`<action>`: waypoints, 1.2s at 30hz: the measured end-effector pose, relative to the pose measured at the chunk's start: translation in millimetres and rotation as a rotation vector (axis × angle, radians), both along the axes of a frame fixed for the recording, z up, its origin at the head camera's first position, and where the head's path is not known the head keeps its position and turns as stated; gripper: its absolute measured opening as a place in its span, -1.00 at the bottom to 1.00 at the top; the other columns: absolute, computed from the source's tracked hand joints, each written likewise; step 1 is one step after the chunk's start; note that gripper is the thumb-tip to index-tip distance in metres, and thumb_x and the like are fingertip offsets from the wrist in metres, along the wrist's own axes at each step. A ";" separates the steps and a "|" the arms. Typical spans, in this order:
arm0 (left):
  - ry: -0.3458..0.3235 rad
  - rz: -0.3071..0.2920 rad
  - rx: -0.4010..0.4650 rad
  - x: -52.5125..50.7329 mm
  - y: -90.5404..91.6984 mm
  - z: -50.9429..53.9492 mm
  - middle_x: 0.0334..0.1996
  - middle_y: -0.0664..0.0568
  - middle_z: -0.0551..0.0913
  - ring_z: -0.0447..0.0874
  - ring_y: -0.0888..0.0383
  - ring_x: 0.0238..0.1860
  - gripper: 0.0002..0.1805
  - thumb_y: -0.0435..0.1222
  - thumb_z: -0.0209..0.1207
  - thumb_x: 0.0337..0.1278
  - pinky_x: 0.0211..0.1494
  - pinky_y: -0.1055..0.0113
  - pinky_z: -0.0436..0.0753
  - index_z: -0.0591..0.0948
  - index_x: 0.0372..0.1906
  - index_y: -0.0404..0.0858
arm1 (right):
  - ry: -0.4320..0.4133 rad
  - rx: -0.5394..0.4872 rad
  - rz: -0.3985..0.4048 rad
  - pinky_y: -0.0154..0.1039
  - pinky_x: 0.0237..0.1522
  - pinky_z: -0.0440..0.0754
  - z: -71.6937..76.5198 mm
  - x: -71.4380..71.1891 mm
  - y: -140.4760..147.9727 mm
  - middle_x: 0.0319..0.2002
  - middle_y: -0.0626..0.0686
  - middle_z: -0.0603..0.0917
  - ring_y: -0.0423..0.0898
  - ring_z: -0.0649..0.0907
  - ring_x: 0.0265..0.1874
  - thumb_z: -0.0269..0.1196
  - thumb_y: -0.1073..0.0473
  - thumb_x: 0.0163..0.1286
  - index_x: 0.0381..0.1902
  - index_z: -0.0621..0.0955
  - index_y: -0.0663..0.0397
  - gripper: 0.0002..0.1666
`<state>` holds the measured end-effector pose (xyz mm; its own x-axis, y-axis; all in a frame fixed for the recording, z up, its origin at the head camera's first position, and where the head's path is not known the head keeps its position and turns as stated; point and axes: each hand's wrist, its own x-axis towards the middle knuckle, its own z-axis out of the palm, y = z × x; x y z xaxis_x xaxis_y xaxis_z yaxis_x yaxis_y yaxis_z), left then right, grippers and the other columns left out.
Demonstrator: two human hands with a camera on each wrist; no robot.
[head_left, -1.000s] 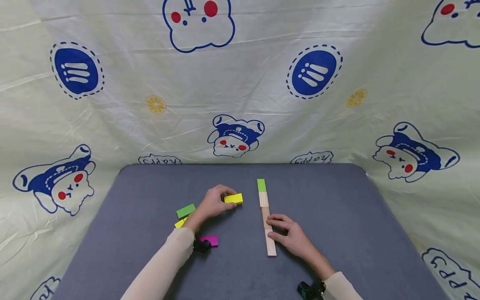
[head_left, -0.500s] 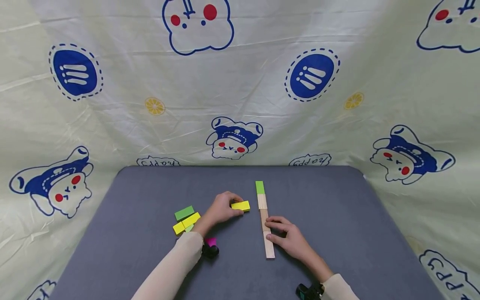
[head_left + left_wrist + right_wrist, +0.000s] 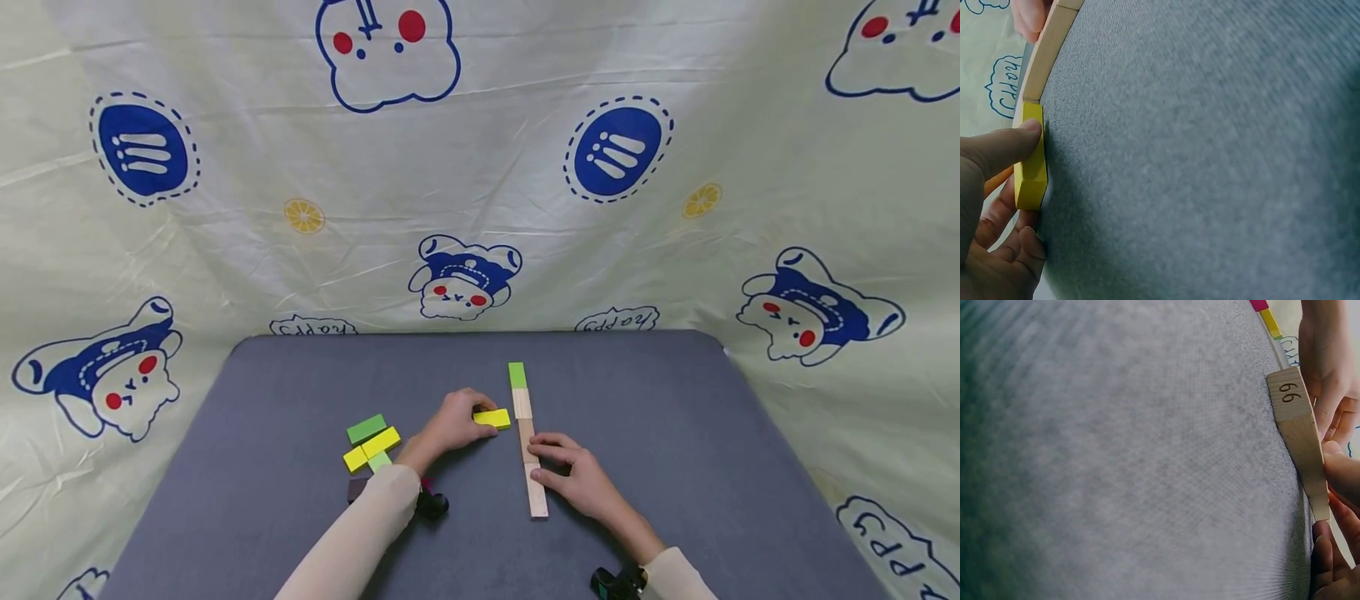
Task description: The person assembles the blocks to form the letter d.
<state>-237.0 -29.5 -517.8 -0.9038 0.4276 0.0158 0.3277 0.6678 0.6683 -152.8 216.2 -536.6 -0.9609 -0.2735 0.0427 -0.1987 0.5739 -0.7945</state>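
Observation:
My left hand (image 3: 456,422) pinches a yellow wooden block (image 3: 492,419), its thumb lying along the block in the left wrist view. The block's right end points at a straight row of blocks, with only a narrow gap between them in the head view. Plain wooden blocks (image 3: 533,492) form most of this row, and a light green block (image 3: 517,375) caps its far end. From the right side, my right hand (image 3: 588,482) touches the near plain blocks with thumb and fingertips. In the right wrist view the nearest block end (image 3: 1286,392) bears the number 66.
Left of my left arm lie a green block (image 3: 366,429), two yellow blocks (image 3: 382,442), a light green block (image 3: 379,462) and a dark block (image 3: 356,489). My left wrist nearly hides a magenta block. Grey cloth covers the table (image 3: 675,417); a printed curtain (image 3: 480,167) hangs behind.
My left hand has carried the yellow block right and slightly nearer, up close to the row. My right hand stays at the row. More of the left-hand blocks show; the magenta one is now mostly covered.

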 end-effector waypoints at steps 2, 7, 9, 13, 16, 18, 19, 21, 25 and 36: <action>0.001 -0.004 0.004 -0.1 1.4 0.1 -0.02 -0.05 0.70 0.59 0.09 -0.03 -0.63 -0.20 0.46 0.14 0.13 0.16 0.63 0.76 0.04 -0.23 | -0.004 -0.002 -0.002 -0.20 0.07 0.55 -0.1 -0.3 0.2 0.21 -0.07 0.65 -0.02 0.60 0.21 0.46 0.09 0.31 0.12 0.75 -0.03 -0.58; 0.007 -0.011 0.006 -0.3 3.7 0.6 -0.03 -0.05 0.70 0.60 0.08 -0.04 -0.63 -0.19 0.46 0.14 0.11 0.16 0.64 0.76 0.04 -0.23 | -0.014 -0.002 -0.002 -0.19 0.09 0.55 0.6 -0.6 -0.1 0.21 -0.08 0.65 -0.01 0.59 0.23 0.46 0.09 0.31 0.13 0.75 -0.04 -0.58; 0.005 -0.011 0.008 -0.8 4.6 0.4 -0.02 -0.05 0.70 0.60 0.08 -0.03 -0.63 -0.19 0.46 0.15 0.12 0.16 0.63 0.76 0.04 -0.22 | -0.017 -0.003 -0.002 -0.18 0.09 0.55 1.2 -0.5 -0.3 0.21 -0.07 0.65 0.00 0.59 0.23 0.46 0.09 0.31 0.13 0.75 -0.04 -0.58; 0.012 -0.019 0.010 -2.2 5.9 -0.5 -0.01 -0.06 0.70 0.60 0.07 -0.02 -0.63 -0.19 0.46 0.14 0.13 0.14 0.63 0.76 0.03 -0.23 | -0.021 -0.001 -0.009 -0.17 0.09 0.55 2.4 -0.3 -1.1 0.21 -0.07 0.65 0.01 0.59 0.24 0.46 0.11 0.30 0.12 0.75 -0.03 -0.58; 0.008 -0.019 0.007 -3.2 6.9 -1.1 -0.01 -0.06 0.69 0.60 0.07 -0.01 -0.63 -0.19 0.46 0.15 0.14 0.14 0.62 0.76 0.04 -0.23 | -0.023 0.002 -0.010 -0.17 0.09 0.55 3.0 -0.2 -1.6 0.21 -0.07 0.65 0.01 0.60 0.23 0.46 0.11 0.30 0.12 0.75 -0.03 -0.59; 0.005 -0.018 0.004 -3.7 7.8 -1.4 0.00 -0.06 0.69 0.59 0.07 0.00 -0.63 -0.19 0.46 0.16 0.14 0.14 0.61 0.76 0.04 -0.22 | -0.028 0.002 -0.012 -0.17 0.08 0.55 3.1 -0.1 -1.7 0.21 -0.07 0.65 0.01 0.59 0.24 0.46 0.11 0.30 0.12 0.75 -0.04 -0.59; 0.001 -0.017 0.003 -3.8 8.2 -1.5 0.00 -0.06 0.69 0.59 0.08 0.00 -0.63 -0.19 0.45 0.16 0.14 0.14 0.61 0.76 0.05 -0.22 | -0.031 0.003 -0.013 -0.17 0.08 0.54 3.1 -0.2 -1.8 0.21 -0.08 0.65 0.01 0.59 0.24 0.46 0.11 0.30 0.12 0.75 -0.04 -0.59; -0.002 -0.014 -0.001 -4.3 9.0 -1.5 0.01 -0.05 0.69 0.59 0.08 0.01 -0.64 -0.19 0.45 0.17 0.15 0.15 0.60 0.76 0.05 -0.21 | -0.035 0.002 -0.017 -0.17 0.08 0.54 3.0 -0.3 -1.8 0.21 -0.08 0.65 0.00 0.59 0.24 0.46 0.12 0.30 0.12 0.75 -0.04 -0.59; 0.005 -0.021 -0.011 -5.0 10.0 -0.8 0.00 -0.04 0.70 0.59 0.07 0.02 -0.63 -0.18 0.46 0.16 0.15 0.14 0.60 0.76 0.05 -0.20 | -0.032 0.001 -0.021 -0.17 0.08 0.54 2.7 -0.5 -2.0 0.21 -0.08 0.65 0.00 0.59 0.23 0.47 0.12 0.30 0.11 0.75 -0.04 -0.59; 0.035 -0.041 -0.002 -6.2 11.9 -2.3 -0.05 -0.03 0.70 0.62 0.11 -0.04 -0.66 -0.21 0.47 0.13 0.08 0.21 0.62 0.77 0.01 -0.20 | -0.017 -0.015 -0.002 -0.08 0.23 0.58 0.5 -1.5 -0.3 0.21 -0.08 0.65 0.01 0.60 0.28 0.46 0.10 0.30 0.13 0.75 0.00 -0.57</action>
<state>-243.2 -17.6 -520.1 -0.8845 0.4643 0.0460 0.3776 0.6544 0.6551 -154.4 215.9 -536.1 -0.9621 -0.2711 0.0300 -0.1837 0.5626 -0.8060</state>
